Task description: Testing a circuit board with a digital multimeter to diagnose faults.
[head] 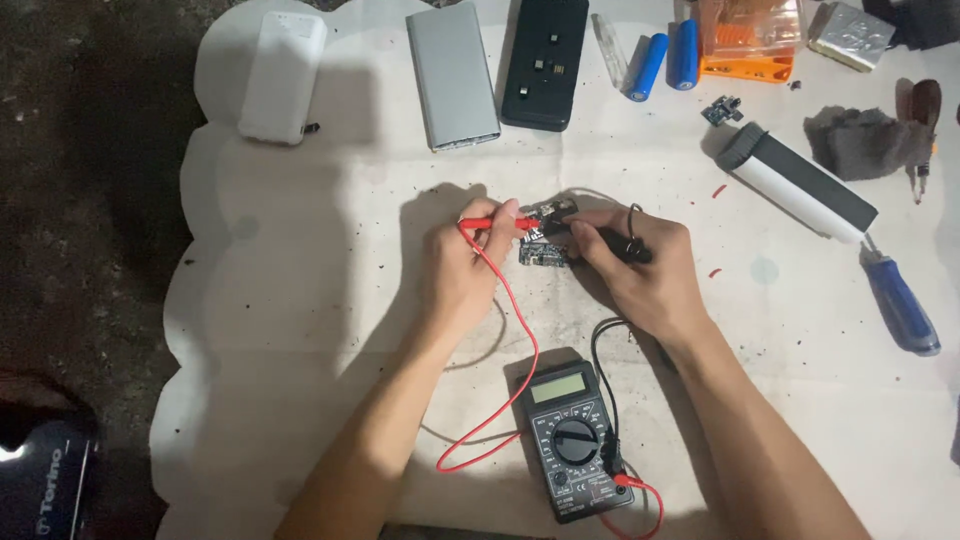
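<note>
**A:** What sits closest to the camera?

**B:** A black multimeter [575, 440], lying flat on the pale cloth [300, 300] between the two forearms. It has a greenish-grey display at the top, a round dial in the middle and sockets at the bottom. A red lead [515, 370] loops up from it to the left hand, and a black lead [600, 350] runs to the right.

**A:** And the hands?

**B:** The left hand [462, 265] has its fingers pinched shut on the red probe [495, 224], tip pointing right. The right hand [640, 265] is closed on the black probe [610, 243], tip pointing left. Both tips meet at a small circuit board [543, 252], dark blue-black with tiny parts, lying on the cloth between the hands. I cannot tell exactly which contacts they touch.

**A:** Any cases or packs further back?

**B:** Along the far edge, left to right: a white rounded power-bank case [280, 75], a flat silver-grey one [452, 75], then a black one [545, 62] with small parts on top. Next come two blue cylindrical cells [665, 58] and an orange box with a clear lid [748, 40]. A silvery foil-wrapped block [850, 33] sits in the corner.

**A:** On the right?

**B:** A white and black oblong case [800, 180] lying slantwise, and below it a blue-handled screwdriver [900, 305].
</note>
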